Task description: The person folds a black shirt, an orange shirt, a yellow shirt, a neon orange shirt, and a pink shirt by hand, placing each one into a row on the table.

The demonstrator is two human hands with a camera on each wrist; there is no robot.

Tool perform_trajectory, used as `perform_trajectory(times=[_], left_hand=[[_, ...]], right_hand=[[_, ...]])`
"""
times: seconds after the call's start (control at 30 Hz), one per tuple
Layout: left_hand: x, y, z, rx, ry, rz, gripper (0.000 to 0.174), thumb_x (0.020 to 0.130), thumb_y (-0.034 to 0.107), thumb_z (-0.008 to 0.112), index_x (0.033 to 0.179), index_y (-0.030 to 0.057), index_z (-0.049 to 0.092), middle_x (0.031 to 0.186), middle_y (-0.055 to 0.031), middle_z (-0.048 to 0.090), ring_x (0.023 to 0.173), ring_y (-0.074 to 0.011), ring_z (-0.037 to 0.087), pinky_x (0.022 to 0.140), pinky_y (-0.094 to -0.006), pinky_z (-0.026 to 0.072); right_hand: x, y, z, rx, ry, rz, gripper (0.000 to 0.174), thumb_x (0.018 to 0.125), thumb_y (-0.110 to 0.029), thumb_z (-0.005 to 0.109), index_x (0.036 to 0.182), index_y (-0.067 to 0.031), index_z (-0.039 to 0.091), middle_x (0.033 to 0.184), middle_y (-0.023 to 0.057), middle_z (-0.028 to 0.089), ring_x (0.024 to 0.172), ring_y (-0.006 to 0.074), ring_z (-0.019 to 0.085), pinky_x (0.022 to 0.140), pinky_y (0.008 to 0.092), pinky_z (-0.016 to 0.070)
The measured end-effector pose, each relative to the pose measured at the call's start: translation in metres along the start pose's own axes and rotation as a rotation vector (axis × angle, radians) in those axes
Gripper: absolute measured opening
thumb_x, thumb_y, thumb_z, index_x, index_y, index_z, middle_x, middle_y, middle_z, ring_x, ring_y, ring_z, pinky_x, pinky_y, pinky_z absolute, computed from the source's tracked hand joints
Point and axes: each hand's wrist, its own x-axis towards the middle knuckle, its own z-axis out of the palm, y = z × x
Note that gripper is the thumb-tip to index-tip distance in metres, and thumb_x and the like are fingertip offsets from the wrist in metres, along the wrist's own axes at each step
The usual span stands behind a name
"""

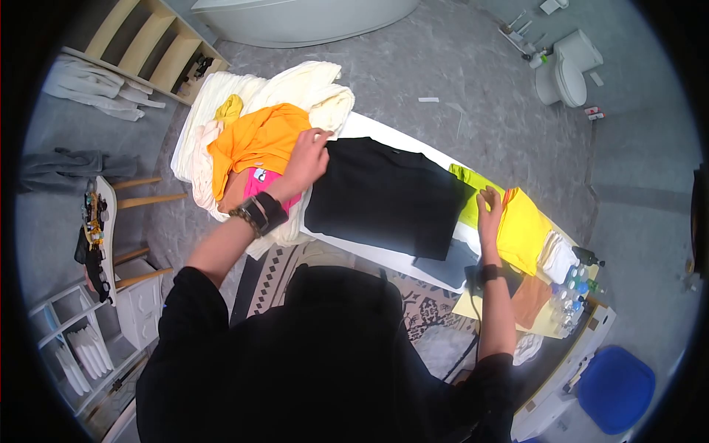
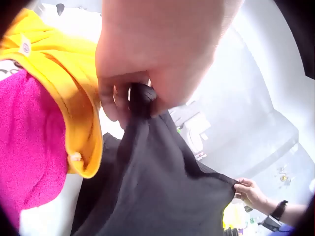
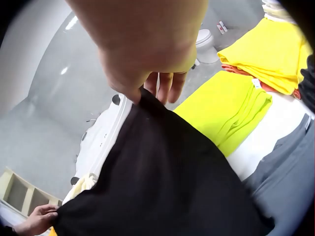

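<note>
A black garment (image 1: 384, 196) lies spread flat across the white table (image 1: 369, 129). My left hand (image 1: 310, 155) pinches a bunched bit of its left edge, seen close in the left wrist view (image 2: 140, 98). My right hand (image 1: 487, 203) grips the opposite edge of the black cloth (image 3: 162, 182), with thumb and fingers (image 3: 162, 86) closed over the fabric. Just left of my left hand are an orange garment (image 1: 258, 140) and a pink one (image 1: 262, 183). Beside my right hand lie a neon yellow-green garment (image 1: 469, 193) and a folded yellow stack (image 1: 524, 229).
Cream towels (image 1: 295, 85) are piled at the table's far left end. A grey garment (image 1: 450, 262) lies at the near edge, with bottles (image 1: 572, 284) at the right end. Around stand a toilet (image 1: 569, 70), a bathtub (image 1: 295, 18), wooden shelves (image 1: 148, 40) and a blue seat (image 1: 617, 387).
</note>
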Motion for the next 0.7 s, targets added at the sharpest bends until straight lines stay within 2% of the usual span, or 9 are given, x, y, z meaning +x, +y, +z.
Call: perform_trajectory(times=[0.03,0.07,0.23,0.3,0.4,0.47,0.53,0.57,0.7], left_hand=[[-0.003,0.020,0.001,0.202,0.131,0.142,0.028,0.079,0.001,0.058,0.107,0.0011,0.061,0.104,-0.0170,0.057,0.100,-0.0353,0.055,0.088,-0.0411,0.0466],[-0.012,0.030,0.009,0.114,0.029,0.162,0.031,0.077,0.000,0.057,0.108,0.0028,0.060,0.107,-0.0163,0.054,0.104,-0.0350,0.052,0.090,-0.0416,0.0455],[-0.100,0.026,0.071,-0.023,-0.406,0.049,0.035,0.075,0.002,0.058,0.110,0.0049,0.059,0.114,-0.0161,0.051,0.109,-0.0348,0.049,0.088,-0.0410,0.0458],[-0.130,0.010,0.089,0.030,-0.498,-0.013,0.043,0.075,0.006,0.061,0.118,0.0054,0.057,0.125,-0.0203,0.046,0.119,-0.0382,0.044,0.094,-0.0472,0.0430],[-0.146,-0.001,0.093,0.331,-0.730,-0.084,0.066,0.074,0.010,0.064,0.136,0.0067,0.041,0.141,-0.0286,0.028,0.134,-0.0501,0.024,0.105,-0.0592,0.0307],[-0.152,-0.009,0.090,0.339,-0.705,-0.074,0.066,0.074,0.010,0.064,0.136,0.0063,0.041,0.143,-0.0284,0.026,0.134,-0.0506,0.024,0.105,-0.0602,0.0306],[-0.152,-0.008,0.089,0.350,-0.680,-0.064,0.067,0.075,0.011,0.064,0.137,0.0060,0.041,0.144,-0.0283,0.025,0.134,-0.0512,0.023,0.104,-0.0611,0.0305],[-0.152,-0.008,0.089,0.336,-0.692,-0.093,0.066,0.074,0.012,0.065,0.136,0.0068,0.043,0.145,-0.0270,0.025,0.135,-0.0511,0.024,0.101,-0.0617,0.0343],[-0.157,-0.010,0.086,0.345,-0.754,-0.116,0.062,0.074,0.016,0.067,0.134,0.0086,0.047,0.147,-0.0239,0.026,0.134,-0.0508,0.025,0.092,-0.0613,0.0449]], right_hand=[[-0.003,0.005,0.003,-0.010,0.063,-0.020,0.034,0.090,-0.012,0.064,0.119,0.0014,0.054,0.107,0.0144,0.063,0.104,0.0235,0.060,0.095,0.0326,0.0448],[-0.017,-0.001,0.003,-0.085,0.004,0.026,0.038,0.090,-0.011,0.062,0.124,0.0015,0.050,0.116,0.0165,0.060,0.113,0.0268,0.057,0.099,0.0352,0.0419],[-0.098,0.015,0.017,-0.207,-0.165,0.182,0.042,0.087,-0.013,0.065,0.124,0.0026,0.052,0.121,0.0203,0.058,0.112,0.0316,0.056,0.097,0.0363,0.0443],[-0.122,0.033,0.024,-0.229,-0.203,0.091,0.043,0.085,-0.015,0.067,0.122,0.0029,0.053,0.118,0.0220,0.057,0.108,0.0340,0.056,0.096,0.0384,0.0448],[-0.138,0.024,0.031,-0.472,-0.155,-0.025,0.043,0.084,-0.016,0.068,0.120,0.0028,0.053,0.112,0.0206,0.059,0.102,0.0330,0.058,0.091,0.0384,0.0464],[-0.140,0.028,0.037,-0.248,-0.120,0.362,0.044,0.084,-0.017,0.070,0.119,0.0022,0.052,0.092,0.0161,0.063,0.084,0.0276,0.061,0.078,0.0368,0.0491],[-0.138,0.031,0.037,-0.201,-0.074,0.397,0.035,0.084,-0.016,0.070,0.110,0.0019,0.055,0.080,0.0111,0.060,0.073,0.0221,0.057,0.069,0.0341,0.0470],[-0.139,0.032,0.038,-0.153,-0.032,0.429,0.027,0.084,-0.015,0.070,0.101,0.0016,0.059,0.068,0.0060,0.057,0.062,0.0165,0.053,0.061,0.0315,0.0450],[-0.150,0.064,0.025,-0.031,-0.155,0.455,0.019,0.084,-0.012,0.070,0.077,-0.0010,0.057,0.057,-0.0018,0.047,0.055,0.0084,0.042,0.053,0.0268,0.0372]])
